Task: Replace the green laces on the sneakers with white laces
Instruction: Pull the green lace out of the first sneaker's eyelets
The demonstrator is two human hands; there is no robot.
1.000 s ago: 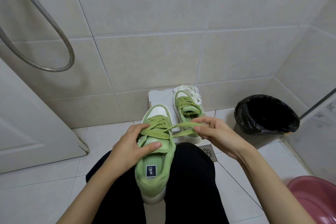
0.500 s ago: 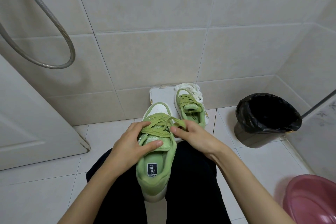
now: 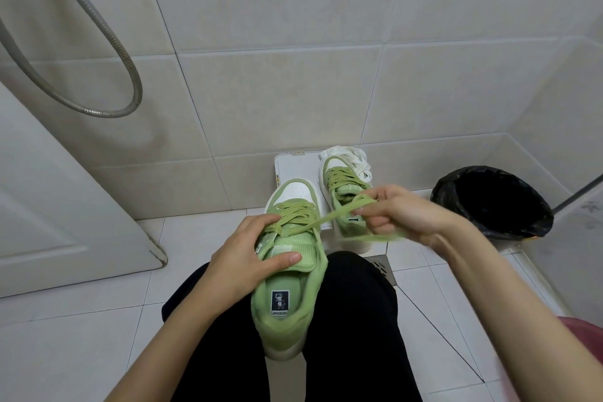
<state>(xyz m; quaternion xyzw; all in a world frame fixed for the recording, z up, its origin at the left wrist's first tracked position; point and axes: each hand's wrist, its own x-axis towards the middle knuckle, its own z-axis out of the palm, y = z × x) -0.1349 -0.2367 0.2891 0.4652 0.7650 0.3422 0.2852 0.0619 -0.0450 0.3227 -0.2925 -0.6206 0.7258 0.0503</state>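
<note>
While the left hand (image 3: pixel 243 263) grips one sneaker (image 3: pixel 288 271), right-hand fingers (image 3: pixel 375 206) pinch its green lace (image 3: pixel 326 217). A second sneaker (image 3: pixel 342 192) sits beyond. One white lace bundle (image 3: pixel 354 158) lies beside it.

Centre foreground: near sneaker (image 3: pixel 287 284) on the person's lap, left hand (image 3: pixel 248 258) on its left side.
Right of centre: right hand (image 3: pixel 404 215), pinching a lace (image 3: pixel 329 217) running from the near sneaker.
Behind: second sneaker (image 3: pixel 342 199) on a board (image 3: pixel 293 166) against the wall, loose laces (image 3: pixel 352 157) behind its toe.
Right edge: bin (image 3: pixel 492 202) on the floor.
Upper left: hose (image 3: pixel 98 42) looping on the wall.
</note>
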